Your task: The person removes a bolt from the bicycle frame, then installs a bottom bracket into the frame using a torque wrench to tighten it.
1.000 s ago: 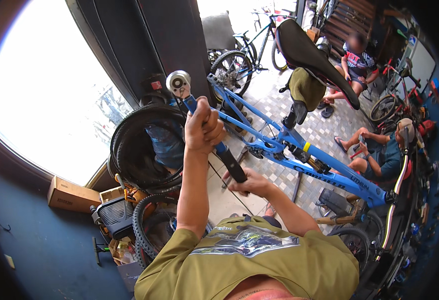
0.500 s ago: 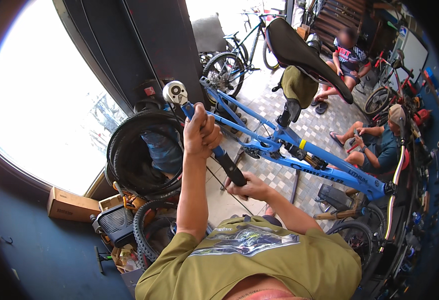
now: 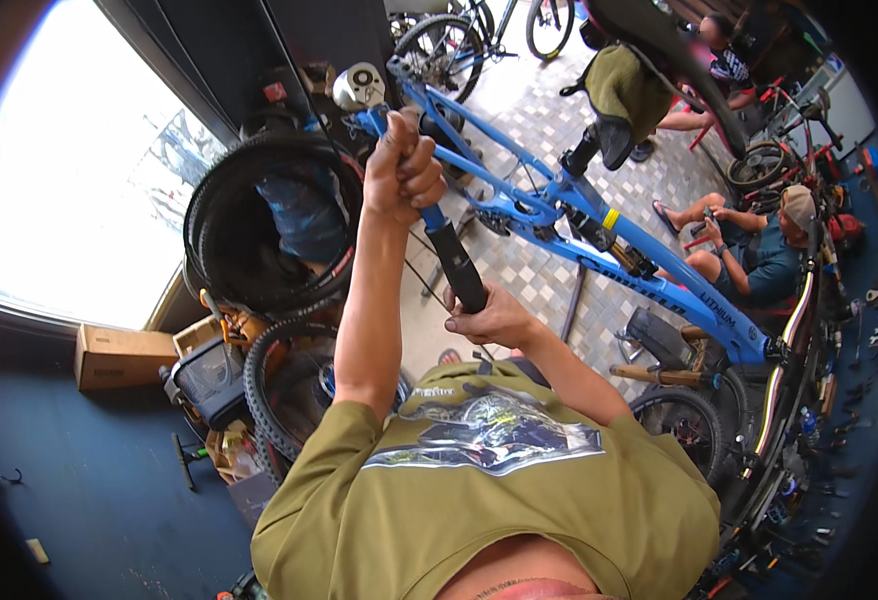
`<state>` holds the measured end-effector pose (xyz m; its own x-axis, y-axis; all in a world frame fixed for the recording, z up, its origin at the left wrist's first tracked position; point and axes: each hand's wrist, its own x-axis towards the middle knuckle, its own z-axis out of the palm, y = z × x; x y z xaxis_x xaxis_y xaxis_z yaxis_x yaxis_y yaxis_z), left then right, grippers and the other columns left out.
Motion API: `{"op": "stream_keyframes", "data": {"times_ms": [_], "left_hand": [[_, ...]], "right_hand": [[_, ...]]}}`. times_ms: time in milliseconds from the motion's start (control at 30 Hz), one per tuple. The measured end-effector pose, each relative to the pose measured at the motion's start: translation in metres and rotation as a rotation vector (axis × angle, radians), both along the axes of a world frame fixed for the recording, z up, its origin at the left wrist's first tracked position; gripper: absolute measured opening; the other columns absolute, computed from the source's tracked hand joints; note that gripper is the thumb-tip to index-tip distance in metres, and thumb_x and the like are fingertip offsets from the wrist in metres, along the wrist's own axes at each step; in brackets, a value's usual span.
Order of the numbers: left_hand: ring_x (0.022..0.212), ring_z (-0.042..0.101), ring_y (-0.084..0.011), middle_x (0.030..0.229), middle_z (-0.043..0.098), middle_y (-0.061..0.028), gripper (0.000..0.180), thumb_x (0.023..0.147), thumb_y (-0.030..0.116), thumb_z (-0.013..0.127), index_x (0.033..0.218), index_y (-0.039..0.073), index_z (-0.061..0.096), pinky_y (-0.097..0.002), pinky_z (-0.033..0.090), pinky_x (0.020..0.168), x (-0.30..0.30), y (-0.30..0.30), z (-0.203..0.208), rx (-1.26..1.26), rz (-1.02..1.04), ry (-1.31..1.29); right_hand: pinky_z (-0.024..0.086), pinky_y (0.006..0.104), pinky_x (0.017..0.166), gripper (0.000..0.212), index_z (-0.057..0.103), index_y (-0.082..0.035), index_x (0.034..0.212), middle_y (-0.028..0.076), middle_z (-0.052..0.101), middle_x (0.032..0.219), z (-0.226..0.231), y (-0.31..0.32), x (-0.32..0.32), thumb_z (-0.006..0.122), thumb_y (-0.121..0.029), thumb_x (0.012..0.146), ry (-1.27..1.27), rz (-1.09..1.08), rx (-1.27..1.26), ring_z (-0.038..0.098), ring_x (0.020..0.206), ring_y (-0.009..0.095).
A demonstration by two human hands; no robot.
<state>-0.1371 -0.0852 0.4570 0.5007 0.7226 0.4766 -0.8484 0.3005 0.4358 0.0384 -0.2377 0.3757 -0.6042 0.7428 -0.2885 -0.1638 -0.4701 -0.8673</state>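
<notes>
A torque wrench (image 3: 456, 262) with a blue shaft, a black grip and a round silver ratchet head slants across in front of me. My left hand (image 3: 401, 170) is wrapped round the blue shaft just below the head, thumb pointing up along it. The lower end of the black grip lies in my right hand (image 3: 494, 315), whose fingers close around it. Just beyond the wrench is a blue bicycle frame (image 3: 539, 210) without wheels. An olive saddle bag (image 3: 624, 90) hangs beneath its black saddle (image 3: 674, 50).
Tyres (image 3: 249, 230) hang at the left beside a bright window. Below them are a cardboard box (image 3: 124, 357) and a loose wheel (image 3: 294, 380). One person (image 3: 759, 240) sits low at the right, another (image 3: 724, 70) farther back. Tools line the blue right wall (image 3: 849, 480).
My view has shifted, so the bicycle frame and saddle sit higher in the picture. The wrench stands a little steeper, still held in both hands.
</notes>
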Motion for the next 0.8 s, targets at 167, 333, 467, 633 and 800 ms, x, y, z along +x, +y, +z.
{"op": "stream_keyframes", "data": {"times_ms": [167,333,467,633,800], "left_hand": [[0.037,0.027,-0.0041,0.056,0.028,0.0051,0.035,0.111,0.041,0.042,0.091,0.012,0.041,-0.0225,0.032,0.033,0.020,0.013,-0.013,0.071,-0.331,-0.356],[0.037,0.031,-0.0032,0.056,0.029,0.0056,0.037,0.110,0.043,0.043,0.091,0.011,0.042,-0.0218,0.034,0.033,0.017,0.020,-0.012,0.072,-0.332,-0.373],[0.037,0.031,-0.0031,0.056,0.029,0.0053,0.038,0.110,0.041,0.044,0.089,0.010,0.040,-0.0215,0.033,0.033,0.018,0.023,-0.014,0.069,-0.353,-0.406],[0.037,0.030,-0.0033,0.056,0.029,0.0052,0.038,0.110,0.042,0.045,0.089,0.010,0.040,-0.0217,0.033,0.033,0.017,0.025,-0.024,0.028,-0.369,-0.426],[0.038,0.031,-0.0040,0.056,0.029,0.0054,0.037,0.109,0.043,0.048,0.089,0.012,0.042,-0.0228,0.032,0.033,0.018,0.013,-0.045,0.113,-0.340,-0.355]], "right_hand": [[0.025,0.0232,0.037,0.035,0.049,-0.007,0.108,-0.001,0.046,0.062,-0.012,-0.005,0.006,0.068,0.006,0.083,0.540,0.236,-0.323,0.035,0.038,0.006],[0.022,0.0240,0.035,0.035,0.046,-0.006,0.104,0.000,0.045,0.060,-0.007,-0.001,0.000,0.071,0.004,0.083,0.530,0.192,-0.312,0.035,0.036,0.007],[0.022,0.0246,0.034,0.033,0.046,-0.005,0.102,0.000,0.043,0.059,-0.006,-0.001,-0.002,0.072,0.003,0.083,0.506,0.159,-0.293,0.034,0.035,0.007],[0.027,0.0249,0.037,0.031,0.050,-0.004,0.104,-0.001,0.044,0.060,-0.010,0.001,-0.002,0.073,0.001,0.084,0.462,0.143,-0.263,0.040,0.038,0.008],[0.037,0.0239,0.044,0.030,0.060,-0.003,0.107,0.000,0.054,0.064,-0.031,0.014,-0.001,0.079,-0.006,0.085,0.127,-0.001,0.004,0.049,0.047,0.009]]}}
